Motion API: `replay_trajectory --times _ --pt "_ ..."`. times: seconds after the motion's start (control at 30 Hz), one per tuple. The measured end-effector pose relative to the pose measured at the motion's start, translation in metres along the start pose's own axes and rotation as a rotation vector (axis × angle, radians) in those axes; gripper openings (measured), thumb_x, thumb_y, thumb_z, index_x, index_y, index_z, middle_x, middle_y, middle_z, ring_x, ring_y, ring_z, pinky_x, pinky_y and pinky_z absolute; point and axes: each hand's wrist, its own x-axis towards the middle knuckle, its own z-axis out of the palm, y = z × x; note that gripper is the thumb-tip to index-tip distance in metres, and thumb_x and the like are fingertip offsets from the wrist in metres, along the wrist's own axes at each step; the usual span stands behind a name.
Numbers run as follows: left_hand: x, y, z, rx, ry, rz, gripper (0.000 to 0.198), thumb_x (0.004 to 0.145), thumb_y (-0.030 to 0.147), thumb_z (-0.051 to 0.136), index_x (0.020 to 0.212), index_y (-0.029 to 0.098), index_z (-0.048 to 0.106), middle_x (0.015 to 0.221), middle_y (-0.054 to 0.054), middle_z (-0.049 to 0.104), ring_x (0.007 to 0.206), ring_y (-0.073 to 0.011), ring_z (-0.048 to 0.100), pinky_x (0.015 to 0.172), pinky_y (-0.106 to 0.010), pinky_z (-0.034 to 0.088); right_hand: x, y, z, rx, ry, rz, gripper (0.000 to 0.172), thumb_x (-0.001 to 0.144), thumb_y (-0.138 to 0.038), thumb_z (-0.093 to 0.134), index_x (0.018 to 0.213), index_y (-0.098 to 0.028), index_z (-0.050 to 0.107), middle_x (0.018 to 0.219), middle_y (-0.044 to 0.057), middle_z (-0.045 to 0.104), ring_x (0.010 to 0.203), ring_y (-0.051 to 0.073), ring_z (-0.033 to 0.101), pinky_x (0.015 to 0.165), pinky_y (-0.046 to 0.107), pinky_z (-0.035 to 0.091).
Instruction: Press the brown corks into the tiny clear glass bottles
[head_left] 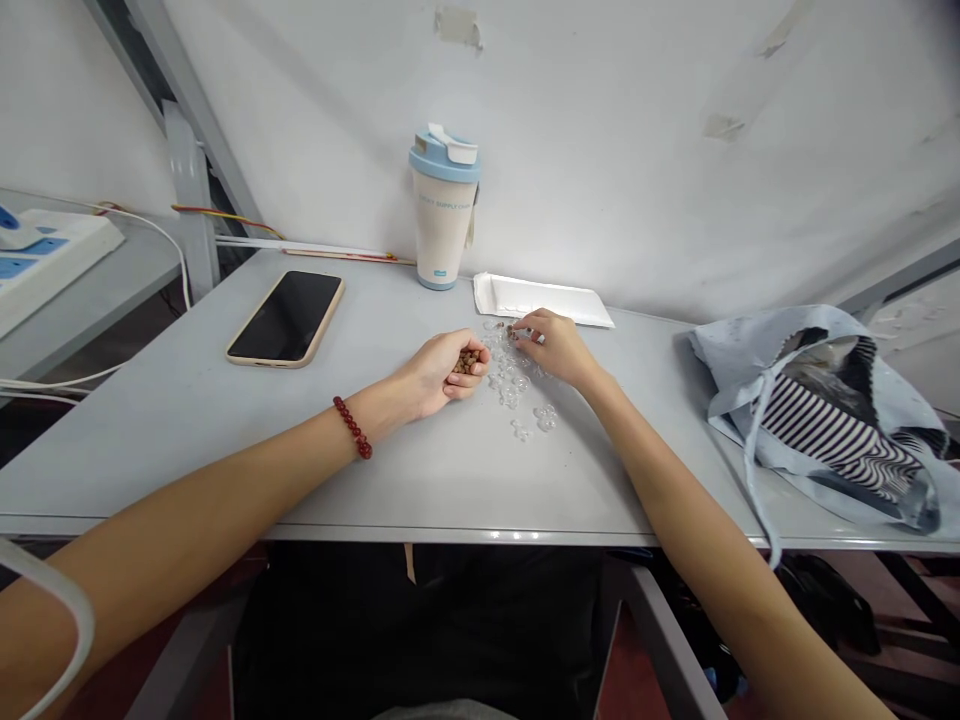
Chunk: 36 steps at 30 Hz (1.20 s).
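My left hand (439, 375) rests on the grey table (187, 440), cupped and closed around a small heap of brown beads (468, 362). A red bead bracelet (352, 428) circles that wrist. My right hand (553, 345) lies just right of it, fingertips pinched on a small bead at the far edge of a scatter of clear glassy beads (517, 385). More clear beads (545, 418) lie nearer me.
A phone (286, 317) lies face up at the left. A blue-lidded tumbler (443, 208) stands by the wall, a white tray (540, 298) beside it. A light blue bag (825, 410) with striped cloth sits at the right. Cables and a white box (45, 255) are far left.
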Motion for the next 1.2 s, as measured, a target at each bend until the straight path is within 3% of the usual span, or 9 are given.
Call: replay_trajectory --times 0.23,0.33,0.47,0.6,0.7,0.8,0.93,1.2 --pt "0.0 -0.001 0.001 -0.008 0.009 -0.011 0.017 0.075 0.014 0.049 0.059 0.014 0.049 0.055 0.002 0.041 0.035 -0.0016 0.022 0.03 -0.016 0.017 -0.001 -0.004 -0.002 0.014 -0.087 0.097 0.017 0.082 -0.016 0.062 0.094 -0.015 0.073 0.09 0.009 0.066 0.08 0.022 0.061 0.08 0.036 0.047" --pt "0.0 -0.001 0.0 0.008 0.01 -0.009 0.016 0.075 0.014 0.049 0.059 0.014 0.048 0.055 0.003 0.04 0.035 -0.0015 0.021 0.03 -0.016 0.016 -0.001 -0.004 -0.001 0.001 -0.083 0.099 0.013 0.082 -0.013 0.06 0.089 -0.014 0.071 0.097 0.01 0.065 0.079 0.019 0.06 0.078 0.033 0.047" --pt "0.003 -0.001 -0.002 0.028 0.012 -0.005 0.015 0.074 0.014 0.051 0.06 0.015 0.047 0.055 0.003 0.04 0.036 -0.0015 0.021 0.031 -0.016 0.016 -0.004 -0.009 -0.003 -0.002 -0.041 0.11 0.009 0.081 -0.012 0.06 0.083 -0.014 0.068 0.092 0.01 0.067 0.075 0.018 0.059 0.075 0.033 0.048" --pt "0.003 -0.003 -0.001 0.009 0.009 -0.016 0.018 0.081 0.02 0.051 0.064 0.014 0.051 0.057 0.003 0.04 0.036 -0.0015 0.021 0.031 -0.016 0.016 -0.015 -0.03 -0.009 0.21 0.071 0.097 0.009 0.08 -0.019 0.066 0.089 -0.017 0.067 0.091 0.007 0.069 0.075 0.017 0.06 0.074 0.034 0.05" --pt "0.0 -0.003 0.001 0.03 -0.007 -0.008 0.029 0.089 0.032 0.05 0.066 0.014 0.052 0.057 0.004 0.038 0.037 -0.0017 0.02 0.032 -0.016 0.015 -0.027 -0.052 -0.01 0.377 0.033 -0.014 0.014 0.081 -0.023 0.065 0.094 -0.018 0.067 0.093 0.006 0.07 0.079 0.018 0.063 0.075 0.035 0.052" --pt "-0.002 -0.004 0.003 0.096 0.007 0.053 0.028 0.088 0.023 0.05 0.062 0.016 0.046 0.056 0.005 0.035 0.038 -0.0018 0.02 0.034 -0.017 0.014 -0.034 -0.065 -0.009 0.398 0.014 -0.07 0.012 0.081 -0.022 0.064 0.092 -0.018 0.068 0.084 0.005 0.069 0.078 0.018 0.063 0.074 0.035 0.052" --pt "0.001 -0.01 0.007 0.214 0.038 0.13 0.027 0.085 0.012 0.044 0.059 0.018 0.04 0.054 0.006 0.034 0.038 -0.0027 0.019 0.037 -0.018 0.012 -0.033 -0.065 -0.009 0.444 -0.026 -0.008 0.01 0.08 -0.021 0.064 0.088 -0.016 0.066 0.081 0.005 0.068 0.076 0.018 0.063 0.075 0.037 0.052" --pt "0.006 -0.016 0.008 0.692 0.341 0.503 0.038 0.083 0.018 0.047 0.046 0.019 0.036 0.048 0.004 0.034 0.046 -0.0066 0.03 0.044 -0.022 0.021 -0.029 -0.043 -0.012 0.37 -0.013 0.066 0.009 0.077 -0.02 0.063 0.084 -0.016 0.065 0.081 0.006 0.069 0.074 0.018 0.062 0.076 0.039 0.052"
